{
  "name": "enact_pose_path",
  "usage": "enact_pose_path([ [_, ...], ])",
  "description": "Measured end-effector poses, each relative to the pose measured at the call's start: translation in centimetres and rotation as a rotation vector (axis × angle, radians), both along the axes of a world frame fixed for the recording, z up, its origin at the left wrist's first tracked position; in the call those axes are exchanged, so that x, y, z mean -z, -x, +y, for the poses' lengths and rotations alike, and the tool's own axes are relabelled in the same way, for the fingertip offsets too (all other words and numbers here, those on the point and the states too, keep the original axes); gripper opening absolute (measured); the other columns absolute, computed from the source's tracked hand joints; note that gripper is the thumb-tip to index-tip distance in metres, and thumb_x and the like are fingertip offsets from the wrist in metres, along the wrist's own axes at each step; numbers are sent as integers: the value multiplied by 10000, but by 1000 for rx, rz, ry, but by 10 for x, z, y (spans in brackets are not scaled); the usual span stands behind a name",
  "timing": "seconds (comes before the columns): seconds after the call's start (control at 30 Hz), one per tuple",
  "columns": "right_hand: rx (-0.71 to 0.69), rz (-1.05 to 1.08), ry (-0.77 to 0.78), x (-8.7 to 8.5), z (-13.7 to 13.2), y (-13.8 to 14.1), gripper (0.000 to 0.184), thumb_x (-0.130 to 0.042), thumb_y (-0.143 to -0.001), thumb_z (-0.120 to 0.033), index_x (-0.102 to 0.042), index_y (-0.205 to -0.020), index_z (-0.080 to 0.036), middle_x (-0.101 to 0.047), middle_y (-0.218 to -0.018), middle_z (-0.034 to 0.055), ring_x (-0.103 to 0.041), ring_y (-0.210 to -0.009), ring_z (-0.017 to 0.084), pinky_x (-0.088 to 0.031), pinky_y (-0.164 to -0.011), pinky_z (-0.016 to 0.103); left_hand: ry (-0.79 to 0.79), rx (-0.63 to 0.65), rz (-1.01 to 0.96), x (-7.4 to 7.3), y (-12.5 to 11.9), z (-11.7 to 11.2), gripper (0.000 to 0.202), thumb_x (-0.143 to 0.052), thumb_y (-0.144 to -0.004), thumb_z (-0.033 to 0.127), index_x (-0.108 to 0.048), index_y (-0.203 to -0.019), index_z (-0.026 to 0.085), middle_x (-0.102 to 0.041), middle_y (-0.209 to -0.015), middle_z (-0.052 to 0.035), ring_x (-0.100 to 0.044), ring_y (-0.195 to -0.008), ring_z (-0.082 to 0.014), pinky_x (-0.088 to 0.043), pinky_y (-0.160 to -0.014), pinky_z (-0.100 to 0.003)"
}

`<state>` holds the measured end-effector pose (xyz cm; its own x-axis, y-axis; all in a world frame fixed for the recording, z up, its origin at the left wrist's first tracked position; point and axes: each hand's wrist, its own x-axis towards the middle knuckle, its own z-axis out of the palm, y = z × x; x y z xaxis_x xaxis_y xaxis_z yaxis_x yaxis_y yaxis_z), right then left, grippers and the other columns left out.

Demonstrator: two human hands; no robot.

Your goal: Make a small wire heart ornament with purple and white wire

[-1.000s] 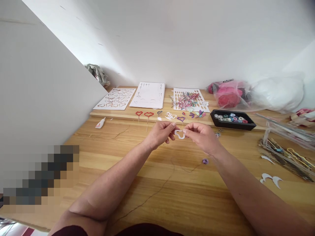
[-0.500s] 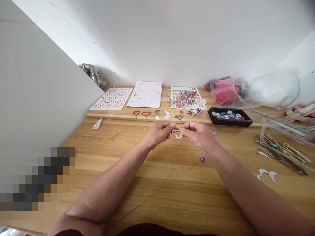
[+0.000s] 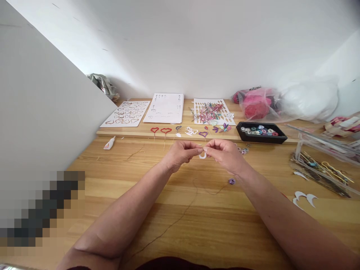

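Between my two hands is a small white outline-shaped cutout (image 3: 203,156), its lower curve showing below the fingers and its upper part covered. My left hand (image 3: 182,154) pinches it from the left with thumb and forefinger. From the right, my right hand (image 3: 225,154) pinches it too, and the fingertips of both hands nearly meet. A small purple spool (image 3: 231,181) lies below my right hand, with a thin brown thread (image 3: 182,215) trailing over the wooden table (image 3: 157,202) toward me. Just beyond the fingers rests a purple thread-wrapped heart outline (image 3: 203,134).
Red heart outlines (image 3: 166,130) and white cutouts (image 3: 191,131) line the raised ledge. Behind them are cut-out sheets (image 3: 126,113). A black tray (image 3: 261,139) holds several spools. A glue bottle (image 3: 109,143) lies left; a clear box (image 3: 323,144) and white crescents (image 3: 311,199) are right.
My fingertips have come closer together over the white cutout, and more of its upper part is covered. The view has shifted slightly; the things on the table lie as before.
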<state>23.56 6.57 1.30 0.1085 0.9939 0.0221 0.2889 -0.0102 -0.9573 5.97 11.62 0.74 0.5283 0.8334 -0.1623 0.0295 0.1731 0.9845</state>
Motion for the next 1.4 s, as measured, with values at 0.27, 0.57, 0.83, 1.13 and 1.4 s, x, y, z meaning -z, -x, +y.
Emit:
enact_pose_path([
  [0.27,-14,1,7,-6,-3,2,248,-715,-749,-425,-662,-765,-183,-608,-627,-10,-427,-520,98,-318,-493,260,60,-56,-26,2,-3,0,310,-826,-628,392,-701,-738,131,-500,-551,43,-335,-495,-47,-213,-480,-230],
  [0.57,-71,124,29,-12,-4,2,267,-734,-735,-394,-663,-870,-175,-658,-702,17,-531,-615,119,-366,-510,249,10,-68,-71,-1,-1,1,346,-827,-657,456,-700,-740,144,-473,-562,55,-303,-512,-51,-207,-510,-252],
  [0.83,-68,109,56,-9,-4,1,233,-739,-724,-368,-659,-844,-185,-645,-686,4,-533,-604,116,-388,-518,252,-31,-38,-60,-2,0,1,343,-807,-679,471,-705,-732,148,-487,-560,52,-313,-535,-66,-233,-553,-266],
  [1.13,-80,37,-130,-2,1,-4,277,-765,-734,-332,-672,-952,-188,-665,-854,24,-604,-759,151,-485,-722,308,-178,-57,-27,-5,0,0,328,-785,-702,450,-709,-737,133,-599,-658,16,-433,-621,-88,-327,-638,-258],
  [1.4,-66,-86,-114,-9,-4,-4,190,-729,-755,-348,-683,-841,-185,-673,-757,20,-569,-665,147,-446,-630,293,-267,-60,59,-8,1,-3,322,-748,-733,442,-699,-764,126,-567,-617,23,-405,-559,-74,-282,-552,-236],
])
